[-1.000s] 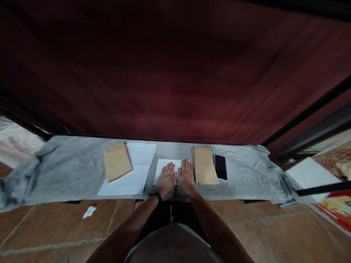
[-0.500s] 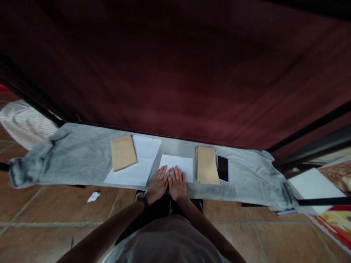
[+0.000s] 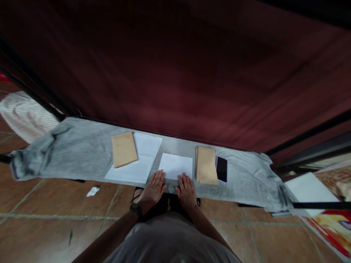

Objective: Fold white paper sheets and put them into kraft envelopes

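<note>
White paper [image 3: 176, 164] lies just beyond the fingertips of the left hand [image 3: 155, 188] and right hand [image 3: 187, 189], both palm down and flattened, fingers extended, gripping nothing; whether the fingertips press its near edge is hard to make out. Right of the right hand are stacked brown envelopes [image 3: 207, 166], then a dark-screened phone [image 3: 222, 169]; left of the left hand, a brown envelope [image 3: 124, 149] partly hides a larger creased sheet [image 3: 137, 170]. Any contents of the envelopes cannot be seen.
</note>
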Motion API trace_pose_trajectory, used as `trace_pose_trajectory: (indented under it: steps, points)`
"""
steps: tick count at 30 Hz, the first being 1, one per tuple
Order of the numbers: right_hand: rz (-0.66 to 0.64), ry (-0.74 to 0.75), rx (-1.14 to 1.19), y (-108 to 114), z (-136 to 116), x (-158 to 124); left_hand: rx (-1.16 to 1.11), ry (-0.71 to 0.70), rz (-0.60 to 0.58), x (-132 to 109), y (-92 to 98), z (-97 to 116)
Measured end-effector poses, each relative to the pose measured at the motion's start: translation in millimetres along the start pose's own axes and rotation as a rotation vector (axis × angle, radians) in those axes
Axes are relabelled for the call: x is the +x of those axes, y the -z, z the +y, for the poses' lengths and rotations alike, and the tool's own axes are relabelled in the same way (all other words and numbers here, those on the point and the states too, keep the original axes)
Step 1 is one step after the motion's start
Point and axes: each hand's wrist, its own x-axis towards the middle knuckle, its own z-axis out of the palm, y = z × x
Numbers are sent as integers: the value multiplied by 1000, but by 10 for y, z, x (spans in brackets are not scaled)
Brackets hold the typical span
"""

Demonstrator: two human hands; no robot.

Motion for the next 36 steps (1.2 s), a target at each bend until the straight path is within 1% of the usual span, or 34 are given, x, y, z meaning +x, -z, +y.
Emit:
trace_pose_trajectory:
  steps: [2,3,7,9,12,17,21,24,26,29,32,36]
  points:
    - [1,2,0,1,-4,-2,13,53,19,49,-2,123]
    - [0,5,0,3,-4,1,16,46,18,88,2,188]
    - [-17,11,-4,29,7,8,-22,-127,-42,254,15,382]
    - [-24,12,-5,47,19,-11,-41,-153,-69,279,2,400]
    - [-28,1,-8,65,45,-82,-39,-115,-72,203,-31,315]
    - [-20,-24,-29,72,79,-206,-25,-63,-12,-25,-64,102]
    - [-17,-33,-36,50,75,-202,8,-45,30,-97,-79,52]
    - [16,-50,-36,0,57,-186,32,-51,72,-136,-95,30]
    - [49,-67,-32,-37,43,-193,54,-80,100,-170,-109,0]
    - [72,-94,-27,-55,38,-201,65,-112,115,-178,-125,-44]
    - [39,-95,-6,-10,66,-119,47,-107,96,-46,-113,-43]
    - [12,-91,85,26,110,193,-40,-141,15,337,-95,48]
